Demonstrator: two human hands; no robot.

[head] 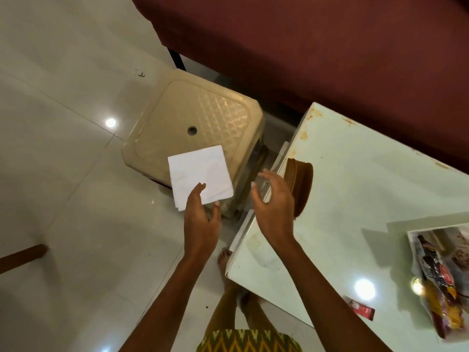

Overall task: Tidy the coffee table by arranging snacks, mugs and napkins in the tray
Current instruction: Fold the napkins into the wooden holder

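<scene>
My left hand (201, 214) pinches a folded white napkin (199, 176) by its near edge, holding it flat in the air over a beige plastic stool. My right hand (275, 199) hovers beside it with fingers spread and curved, holding nothing, just over the left edge of the glass-topped coffee table (355, 189). At the right edge of the table stands the white tray (412, 236) with colourful snack packets (441, 283) in it. A small red sachet (359, 308) lies on the table near the front edge.
A brown round woven object (299, 186) rests on the table's left edge by my right hand. The beige stool (193, 133) stands on the tiled floor, left of the table. A dark red sofa (317, 47) runs behind both. My feet are by the table corner.
</scene>
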